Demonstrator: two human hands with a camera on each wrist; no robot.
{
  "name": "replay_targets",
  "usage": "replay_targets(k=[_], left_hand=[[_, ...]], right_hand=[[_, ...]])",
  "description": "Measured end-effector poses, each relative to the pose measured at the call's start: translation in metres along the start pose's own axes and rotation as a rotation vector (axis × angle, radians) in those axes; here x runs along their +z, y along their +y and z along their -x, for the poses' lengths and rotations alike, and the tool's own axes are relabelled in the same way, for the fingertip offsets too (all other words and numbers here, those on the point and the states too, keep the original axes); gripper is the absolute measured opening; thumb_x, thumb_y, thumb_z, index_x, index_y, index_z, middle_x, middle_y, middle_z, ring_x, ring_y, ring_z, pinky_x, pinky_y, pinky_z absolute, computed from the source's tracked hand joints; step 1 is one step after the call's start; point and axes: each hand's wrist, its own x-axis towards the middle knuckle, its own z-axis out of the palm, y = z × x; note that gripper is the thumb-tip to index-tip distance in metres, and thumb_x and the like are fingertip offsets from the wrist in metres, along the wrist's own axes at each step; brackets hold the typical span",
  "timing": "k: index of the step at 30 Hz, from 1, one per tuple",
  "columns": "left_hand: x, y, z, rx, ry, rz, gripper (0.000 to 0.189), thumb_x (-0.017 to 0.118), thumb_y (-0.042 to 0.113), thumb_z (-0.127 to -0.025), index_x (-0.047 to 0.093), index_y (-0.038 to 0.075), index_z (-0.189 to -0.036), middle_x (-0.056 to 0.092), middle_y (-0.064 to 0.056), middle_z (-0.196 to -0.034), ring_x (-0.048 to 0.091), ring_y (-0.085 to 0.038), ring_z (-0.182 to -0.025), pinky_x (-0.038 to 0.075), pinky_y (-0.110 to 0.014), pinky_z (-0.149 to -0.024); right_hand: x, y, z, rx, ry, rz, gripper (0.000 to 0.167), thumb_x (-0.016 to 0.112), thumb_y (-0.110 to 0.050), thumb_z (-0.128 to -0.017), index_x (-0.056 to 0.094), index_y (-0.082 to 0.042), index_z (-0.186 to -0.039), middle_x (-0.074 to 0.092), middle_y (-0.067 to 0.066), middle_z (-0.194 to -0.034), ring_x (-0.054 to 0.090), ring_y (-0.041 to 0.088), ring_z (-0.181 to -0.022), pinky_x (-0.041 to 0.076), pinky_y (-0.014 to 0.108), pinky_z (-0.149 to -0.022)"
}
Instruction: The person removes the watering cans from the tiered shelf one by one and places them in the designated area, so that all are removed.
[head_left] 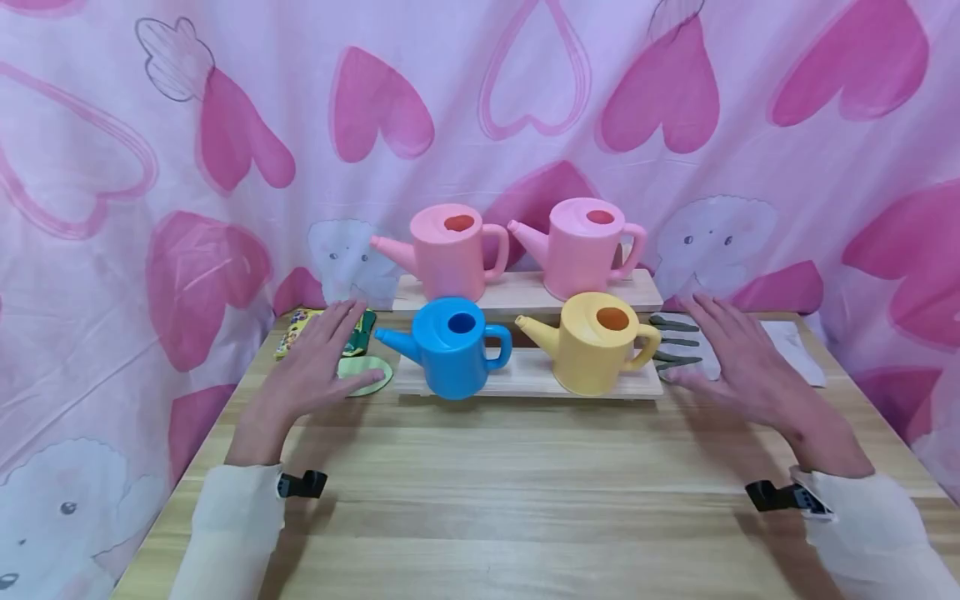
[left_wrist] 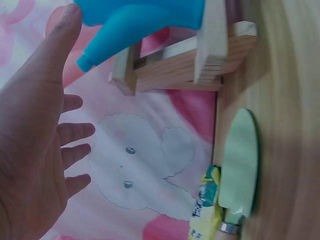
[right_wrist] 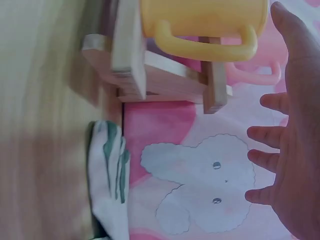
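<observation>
My left hand (head_left: pixel 318 362) is held with fingers straight above the table's left side, left of a blue watering can (head_left: pixel 456 354) and holding nothing. Below it lies a light green trowel blade (left_wrist: pixel 240 160) beside a yellow and green packet (left_wrist: pixel 206 205). On the right, my other hand (head_left: pixel 738 362) also has its fingers extended, with nothing in it. A yellow watering can (head_left: pixel 585 358) stands nearest to it, handle towards that hand. Under this hand are white and green gardening gloves (right_wrist: pixel 107 175).
A two-step wooden rack (head_left: pixel 525 383) bears the blue and yellow cans on its lower step. Two pink watering cans, one on the left (head_left: pixel 450 262) and one on the right (head_left: pixel 581 258), stand on the upper step. Behind hangs a pink curtain (head_left: pixel 465 167) with hearts.
</observation>
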Motion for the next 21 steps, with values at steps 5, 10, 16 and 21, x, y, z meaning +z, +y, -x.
replay_targets(k=[5, 10, 16, 21], left_hand=[[-0.006, -0.006, -0.009, 0.034, 0.032, 0.146, 0.093, 0.066, 0.053, -0.096, 0.017, 0.016, -0.166, 0.021, -0.014, -0.168, 0.018, -0.039, -0.153, 0.026, -0.072, -0.112], [-0.009, -0.014, -0.019, 0.043, 0.049, 0.37, 0.075, 0.055, 0.044, -0.105, 0.02, 0.016, -0.166, 0.024, -0.015, -0.167, 0.021, -0.041, -0.151, 0.024, -0.074, -0.111], [-0.003, -0.024, -0.037, -0.003, 0.112, 0.63, 0.055, 0.044, 0.035, -0.112, 0.036, 0.009, -0.16, 0.038, -0.015, -0.161, 0.032, -0.037, -0.147, 0.027, -0.067, -0.114], [0.006, -0.027, -0.052, -0.106, 0.131, 0.765, 0.052, 0.049, 0.035, -0.11, 0.044, 0.009, -0.155, 0.047, -0.014, -0.154, 0.041, -0.033, -0.143, 0.035, -0.057, -0.115]], right_hand=[[-0.007, 0.0, -0.015, 0.012, 0.017, -0.013, 0.1, 0.073, -0.048, -0.093, 0.015, -0.013, -0.166, 0.019, 0.024, -0.166, 0.014, 0.048, -0.151, 0.002, 0.07, -0.118], [-0.013, 0.0, -0.032, 0.044, 0.042, -0.104, 0.087, 0.067, -0.039, -0.1, 0.017, -0.014, -0.166, 0.023, 0.024, -0.165, 0.019, 0.048, -0.15, 0.017, 0.076, -0.112], [-0.017, -0.002, -0.051, 0.064, 0.133, -0.251, 0.068, 0.064, -0.028, -0.104, 0.031, -0.016, -0.162, 0.036, 0.022, -0.159, 0.037, 0.049, -0.14, 0.036, 0.076, -0.1], [-0.017, -0.003, -0.07, 0.041, 0.259, -0.281, 0.055, 0.06, -0.029, -0.105, 0.045, -0.014, -0.156, 0.048, 0.016, -0.152, 0.051, 0.042, -0.128, 0.046, 0.067, -0.099]])
